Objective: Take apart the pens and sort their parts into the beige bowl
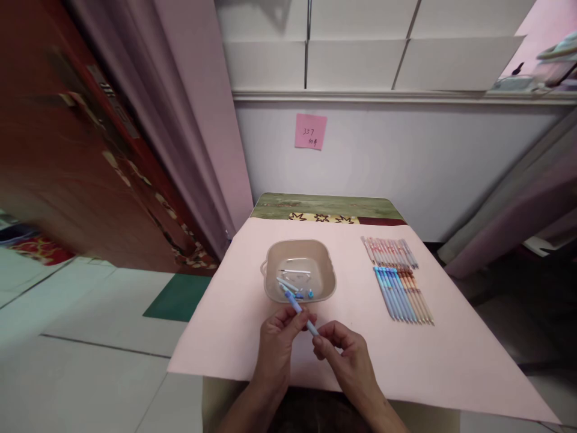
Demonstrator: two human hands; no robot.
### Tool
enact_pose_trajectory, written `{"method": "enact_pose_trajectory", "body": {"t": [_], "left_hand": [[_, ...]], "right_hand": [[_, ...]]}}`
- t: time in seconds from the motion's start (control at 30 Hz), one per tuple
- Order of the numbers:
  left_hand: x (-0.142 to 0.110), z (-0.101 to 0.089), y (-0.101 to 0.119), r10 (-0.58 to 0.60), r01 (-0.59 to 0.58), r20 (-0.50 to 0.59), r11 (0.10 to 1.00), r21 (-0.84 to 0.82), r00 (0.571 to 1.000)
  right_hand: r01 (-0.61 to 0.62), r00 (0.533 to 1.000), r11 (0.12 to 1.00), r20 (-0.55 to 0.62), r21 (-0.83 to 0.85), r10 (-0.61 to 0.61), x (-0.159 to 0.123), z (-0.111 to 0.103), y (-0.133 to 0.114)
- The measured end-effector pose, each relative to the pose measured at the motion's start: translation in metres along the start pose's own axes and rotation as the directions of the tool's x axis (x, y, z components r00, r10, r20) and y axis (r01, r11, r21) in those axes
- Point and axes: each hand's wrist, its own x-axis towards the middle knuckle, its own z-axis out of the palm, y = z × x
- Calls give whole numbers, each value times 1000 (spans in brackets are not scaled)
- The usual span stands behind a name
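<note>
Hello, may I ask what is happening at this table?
Two bare hands, left and right, hold a blue pen near a beige basin with loose pen parts. To the right, other pens lie in two rows on the pink cover.

**"357" on the pink note**

Look ahead of you and you can read the number "357", handwritten in dark strokes on the pink note [311,132] that sits on the pale wall [360,162]. Beneath it, toward the note's lower right, you have smaller handwritten characters, too small to make out surely. On your left, the metal plate [112,102] on the red door's [54,162] edge bears dark marks, too blurred for you to read.
</note>
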Motion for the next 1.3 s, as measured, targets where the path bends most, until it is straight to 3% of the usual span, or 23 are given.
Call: {"method": "enact_pose_trajectory", "body": {"t": [0.13, 0.3, 0.6, 0.7, 0.8, 0.9, 0.97, 1.03, 1.1, 1.13, 1.2, 1.3], "left_hand": [[-1, 2, -2, -16, 16, 2, 999, -39, 1000], [-3, 4, -13, -63, 61, -56, 997, -43, 996], [-11, -8, -4, -144, 162, 143, 979, -121, 979], [-11, -20, -4, -185, 203, 153, 973, -108, 971], [-8, -32, -6, -233, 247, 105, 956, -155, 967], [-3, -44, 0, -256, 254, 18, 941, -224, 966], [1, -50, 8, -260, 241, -44, 937, -253, 965], [6, -53, 16, -263, 232, -85, 934, -270, 961], [9, -54, 23, -262, 225, -103, 932, -284, 959], [11, -54, 26, -260, 221, -105, 932, -288, 960], [14, -54, 31, -249, 211, -104, 934, -288, 963], [18, -55, 39, -222, 187, -102, 943, -275, 970]], "right_hand": [[-3, 999, 1000, 33, 26, 2, 1, 0, 2], [-73, 981, 994, 184, 82, 57, 3, 1, 5], [-321, 916, 913, 328, 253, 231, 0, -5, -3], [-351, 882, 909, 406, 224, 241, -1, -4, -3], [-279, 877, 953, 437, 122, 201, 3, -6, -4], [-52, 961, 988, 262, -144, 88, 21, -18, -14], [102, 992, 875, 116, -473, -52, 44, -29, -26], [155, 984, 650, 60, -744, -167, 74, -35, -37], [167, 982, 473, 106, -865, -154, 106, -34, -43], [190, 981, 425, 155, -885, -116, 121, -30, -42], [260, 960, 413, 281, -873, -11, 145, -16, -37], [357, 885, 474, 453, -805, 103, 164, 6, -23]]}}
